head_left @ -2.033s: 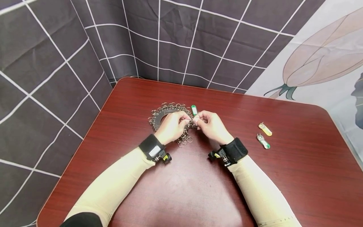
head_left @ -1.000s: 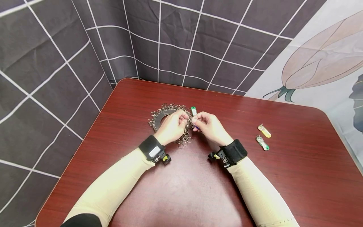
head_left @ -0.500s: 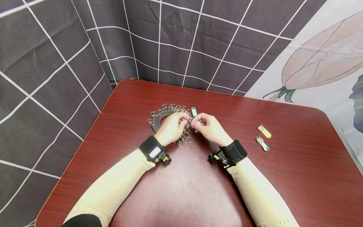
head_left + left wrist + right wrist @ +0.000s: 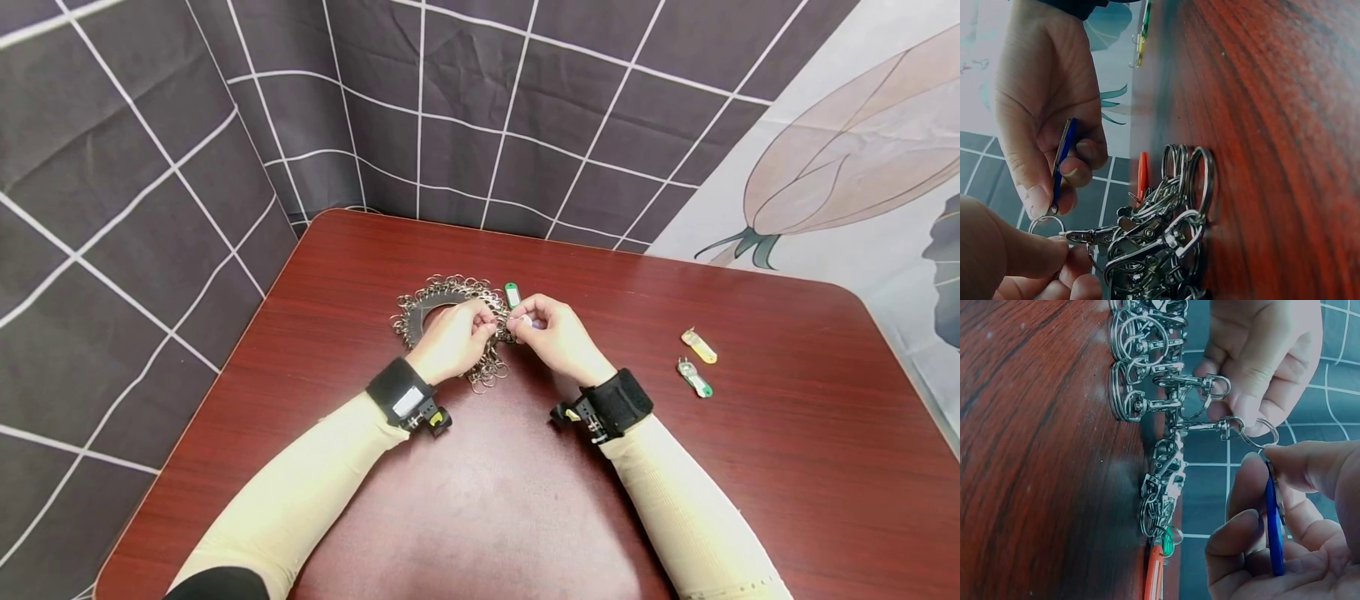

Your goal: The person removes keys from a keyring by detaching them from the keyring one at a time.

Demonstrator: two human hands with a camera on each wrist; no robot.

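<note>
Red-brown wood table (image 4: 750, 500), dark grid backdrop (image 4: 150, 167); left hand (image 4: 452, 340) pinches clasp (image 4: 1200, 426), right hand (image 4: 553, 335) blue tag (image 4: 1274, 525).

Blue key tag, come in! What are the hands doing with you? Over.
Right hand pinches flat blue plastic key tag. Left hand holds small metal split ring. Pile of silver clasps alongside, nothing blocking.

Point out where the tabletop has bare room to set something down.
Bare: the near table between the sleeves, and its far-right stretch beyond the two key tags. Crowded: around the pile of metal clasps, where both hands work.
</note>
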